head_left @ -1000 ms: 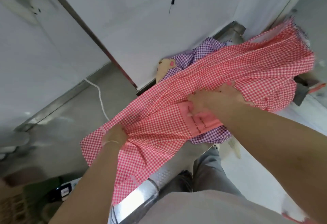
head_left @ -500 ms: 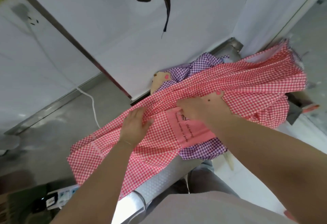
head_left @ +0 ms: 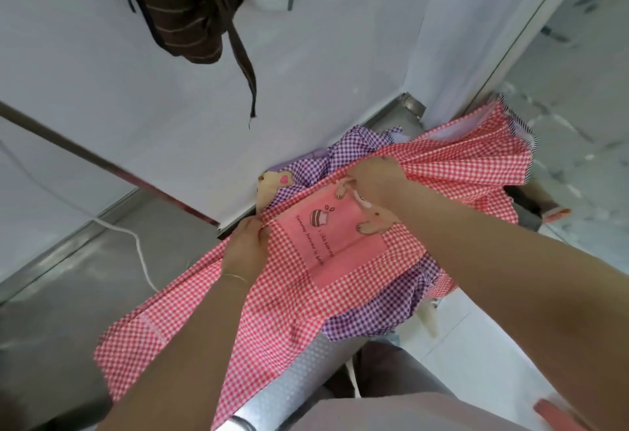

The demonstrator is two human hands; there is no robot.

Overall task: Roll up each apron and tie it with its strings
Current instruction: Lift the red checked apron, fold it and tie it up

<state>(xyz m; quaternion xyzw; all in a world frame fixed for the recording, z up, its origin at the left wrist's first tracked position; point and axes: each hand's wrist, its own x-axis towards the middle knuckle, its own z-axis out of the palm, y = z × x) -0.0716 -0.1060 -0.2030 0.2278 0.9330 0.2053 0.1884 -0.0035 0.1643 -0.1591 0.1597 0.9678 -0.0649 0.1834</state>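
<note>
Red gingham apron [head_left: 289, 298] lay spread across the steel counter [head_left: 68, 294], its near edge draped over the counter's front lip. Pink pocket patch [head_left: 335, 238] with a small pot print faced up, roughly mid-apron. Left hand [head_left: 245, 248] was pinching a fold of the red fabric just left of the patch, fingers curled tight on it. Right hand [head_left: 377, 180] was gripping bunched red fabric at the patch's far corner, fingers curled in; the cloth fanned out in pleats beyond it toward the right. A thin band sat on the left wrist. Purple gingham apron [head_left: 371, 315] lay crumpled underneath the red one, showing at the far side and at the near right. Brown striped garment [head_left: 190, 12] hung on the white wall above, one strap dangling. White cable [head_left: 139, 253] ran across the counter at left.
</note>
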